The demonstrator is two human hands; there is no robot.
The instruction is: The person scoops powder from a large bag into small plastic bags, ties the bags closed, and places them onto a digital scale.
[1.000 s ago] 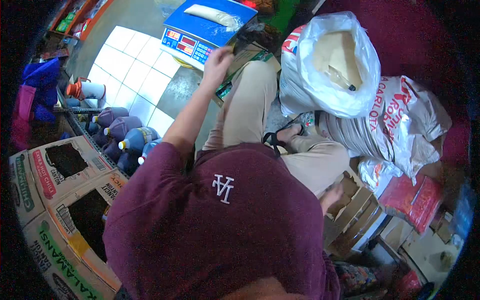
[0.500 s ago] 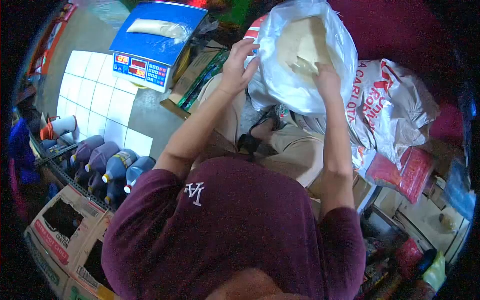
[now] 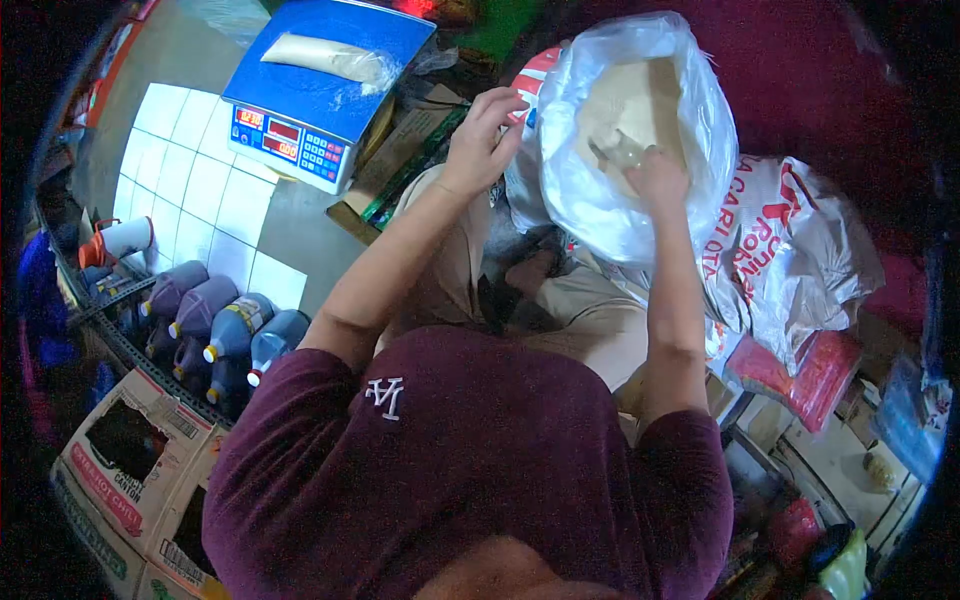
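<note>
With the middle of the head view as the clock's centre, we see the right hand (image 3: 662, 182) between one and two o'clock, reaching into the open sack (image 3: 565, 170) lined with white plastic; its fingers are closed round the near end of a clear scoop (image 3: 622, 150), whose far end points toward ten o'clock and lies in the pale powder (image 3: 632, 105); the scoop is inside the sack, and we cannot tell how deep its edge sits.

The left hand (image 3: 484, 140) is at twelve o'clock, just beside the sack's nine o'clock side; its fingers are loosely bent and grip nothing that we can see, and we cannot tell whether the fingertips touch the sack's red-and-white outer wall.

At eleven o'clock we find the blue-topped scale (image 3: 262, 70), with red digits lit on its panel; a long clear bag of pale powder (image 3: 325, 57) lies on its pan, with loose powder round the bag's right end.

Further round, we see white floor tiles (image 3: 160, 165) at ten o'clock; jugs of dark liquid (image 3: 225, 328) near nine, with a red-and-white flask (image 3: 125, 240) just beyond them; a carton (image 3: 105, 480) with a ragged opening at eight; a printed sack (image 3: 775, 255) near three, beside the open one; and a red packet (image 3: 800, 375) between three and four.
</note>
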